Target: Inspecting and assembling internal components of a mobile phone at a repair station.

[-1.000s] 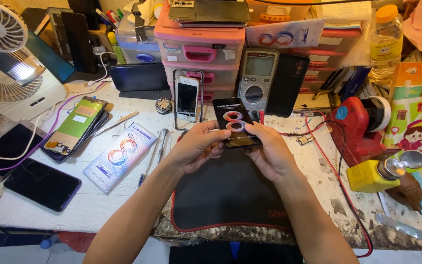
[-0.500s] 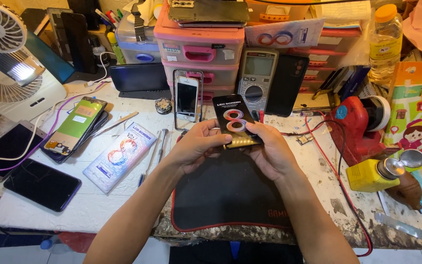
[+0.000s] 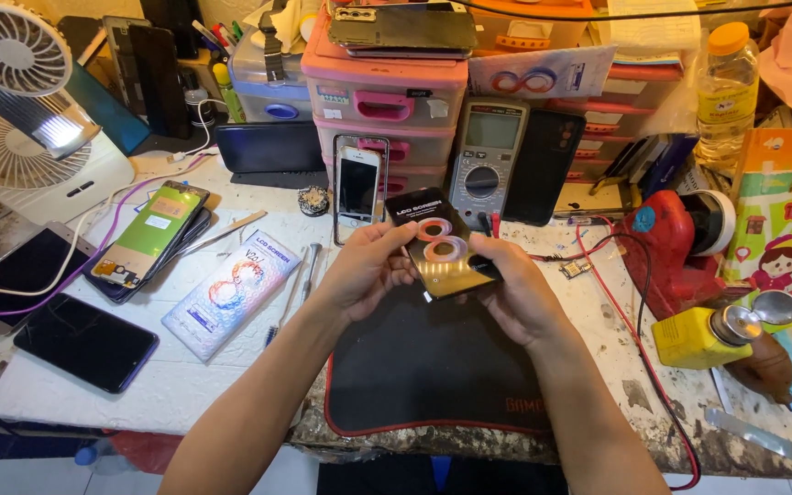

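Note:
Both hands hold a slim black screen package [image 3: 440,249] with pink and orange ring artwork, raised a little above the black desk mat [image 3: 433,376]. My left hand [image 3: 366,269] grips its left edge, thumb on top. My right hand [image 3: 517,295] holds the lower right edge, fingers curled under it. The package tilts toward me, and its lower end shows a brownish inner sheet.
A white screen package [image 3: 231,293] and thin tools [image 3: 302,280] lie left of the mat. Phones [image 3: 144,240] and dark screens [image 3: 84,342] lie further left near a fan [image 3: 25,119]. Pink drawers [image 3: 387,101], a multimeter [image 3: 488,160], a red holder [image 3: 676,247] and a yellow bottle [image 3: 703,337] stand behind and right.
The package has tipped slightly and my right thumb has shifted along its lower edge, exposing more of the brownish inner sheet. Both hands stay in place above the mat.

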